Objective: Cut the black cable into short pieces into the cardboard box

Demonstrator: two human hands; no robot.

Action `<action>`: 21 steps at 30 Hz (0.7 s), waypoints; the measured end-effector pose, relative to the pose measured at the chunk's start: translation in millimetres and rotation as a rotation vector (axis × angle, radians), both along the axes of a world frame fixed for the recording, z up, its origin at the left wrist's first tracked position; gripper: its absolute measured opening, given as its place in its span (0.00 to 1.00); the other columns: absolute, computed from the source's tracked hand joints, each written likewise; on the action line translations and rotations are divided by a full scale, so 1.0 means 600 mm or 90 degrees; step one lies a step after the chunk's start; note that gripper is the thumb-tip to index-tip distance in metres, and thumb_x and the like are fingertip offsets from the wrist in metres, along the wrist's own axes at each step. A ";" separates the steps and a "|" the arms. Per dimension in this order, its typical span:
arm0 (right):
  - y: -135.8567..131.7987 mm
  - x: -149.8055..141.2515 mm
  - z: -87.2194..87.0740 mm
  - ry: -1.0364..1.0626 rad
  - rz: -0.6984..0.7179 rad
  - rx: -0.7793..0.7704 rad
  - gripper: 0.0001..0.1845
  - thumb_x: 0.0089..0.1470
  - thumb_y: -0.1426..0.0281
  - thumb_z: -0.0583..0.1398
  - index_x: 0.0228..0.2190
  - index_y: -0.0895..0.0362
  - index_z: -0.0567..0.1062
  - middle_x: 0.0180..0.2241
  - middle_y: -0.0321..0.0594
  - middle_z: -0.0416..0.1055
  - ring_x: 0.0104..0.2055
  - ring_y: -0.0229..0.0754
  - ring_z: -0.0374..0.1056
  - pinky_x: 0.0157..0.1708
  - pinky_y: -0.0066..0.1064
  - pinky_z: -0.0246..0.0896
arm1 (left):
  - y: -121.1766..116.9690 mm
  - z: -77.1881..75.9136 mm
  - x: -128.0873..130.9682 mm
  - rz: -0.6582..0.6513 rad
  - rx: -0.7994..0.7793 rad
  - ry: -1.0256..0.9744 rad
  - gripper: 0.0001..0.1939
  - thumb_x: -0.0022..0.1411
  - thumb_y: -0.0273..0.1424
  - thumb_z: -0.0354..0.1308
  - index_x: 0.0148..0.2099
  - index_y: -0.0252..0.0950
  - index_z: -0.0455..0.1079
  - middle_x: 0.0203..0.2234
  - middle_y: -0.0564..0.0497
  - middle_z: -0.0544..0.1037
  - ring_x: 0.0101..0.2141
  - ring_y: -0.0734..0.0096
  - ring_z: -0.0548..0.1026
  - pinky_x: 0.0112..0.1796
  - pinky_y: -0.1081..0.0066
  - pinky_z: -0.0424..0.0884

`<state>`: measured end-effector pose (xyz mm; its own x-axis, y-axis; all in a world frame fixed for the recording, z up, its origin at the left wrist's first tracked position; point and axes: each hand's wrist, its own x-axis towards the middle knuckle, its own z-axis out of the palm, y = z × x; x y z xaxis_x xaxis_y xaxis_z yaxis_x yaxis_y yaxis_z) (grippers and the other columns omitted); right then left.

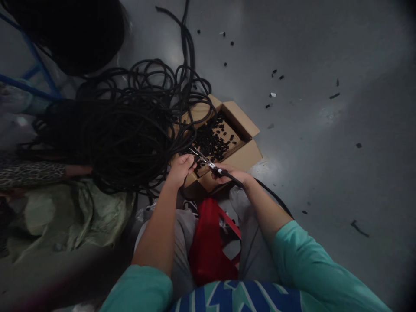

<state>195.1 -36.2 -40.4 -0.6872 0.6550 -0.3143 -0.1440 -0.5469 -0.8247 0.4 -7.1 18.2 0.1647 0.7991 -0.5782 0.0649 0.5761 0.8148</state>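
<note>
Over the near side of an open cardboard box (pixel 244 157), my right hand (pixel 232 173) is closed round scissors (pixel 205 160), whose metal blades point up and to the left. A length of black tubing (pixel 235 180) with a white band near its end lies across that hand and trails past the wrist. My left hand (pixel 182 170) is closed just left of the blades, pinching what looks like black tubing; its end is hard to make out. Many short black cut pieces (pixel 212 143) lie in the box, below and beyond the blades.
A large tangle of black tubing (pixel 130 138) spreads left of the box, partly over its edge. Another person's arm (pixel 76 170) reaches into it beside a greenish sheet (pixel 74 216). A blue frame (pixel 40 65) and a dark drum-like bulk (pixel 81 30) stand at upper left. Scraps dot the grey floor (pixel 312 143).
</note>
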 end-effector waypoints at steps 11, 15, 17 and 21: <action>0.005 -0.015 0.005 -0.167 -0.071 0.066 0.23 0.31 0.73 0.60 0.36 0.61 0.73 0.21 0.30 0.62 0.24 0.31 0.56 0.26 0.24 0.51 | 0.003 0.002 0.002 -0.009 -0.003 0.038 0.17 0.48 0.44 0.57 0.25 0.33 0.61 0.15 0.57 0.63 0.13 0.86 0.55 0.15 0.79 0.48; 0.002 -0.010 -0.001 -0.181 -0.072 0.033 0.23 0.33 0.72 0.59 0.38 0.62 0.72 0.17 0.26 0.57 0.18 0.28 0.51 0.19 0.22 0.46 | 0.003 -0.003 0.001 0.005 -0.005 0.042 0.15 0.50 0.40 0.56 0.25 0.32 0.62 0.15 0.56 0.64 0.14 0.86 0.56 0.15 0.79 0.49; 0.003 -0.006 -0.003 -0.178 -0.077 0.025 0.24 0.34 0.72 0.59 0.39 0.62 0.71 0.17 0.26 0.56 0.17 0.28 0.51 0.19 0.23 0.46 | 0.004 -0.005 0.000 0.025 -0.003 0.034 0.12 0.50 0.37 0.56 0.26 0.32 0.63 0.16 0.56 0.65 0.14 0.85 0.57 0.16 0.79 0.51; 0.007 -0.001 -0.007 -0.152 -0.071 0.061 0.26 0.32 0.73 0.60 0.40 0.60 0.70 0.23 0.31 0.63 0.26 0.32 0.59 0.27 0.25 0.53 | 0.007 -0.003 -0.001 0.111 -0.019 -0.003 0.07 0.47 0.27 0.57 0.32 0.32 0.65 0.21 0.55 0.68 0.18 0.84 0.63 0.20 0.78 0.58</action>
<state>194.7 -32.2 -44.9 -0.5229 0.7572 -0.3914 0.0048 -0.4566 -0.8897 -0.5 -2.7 16.6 0.0279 0.7986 -0.6013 -0.0423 0.6019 0.7975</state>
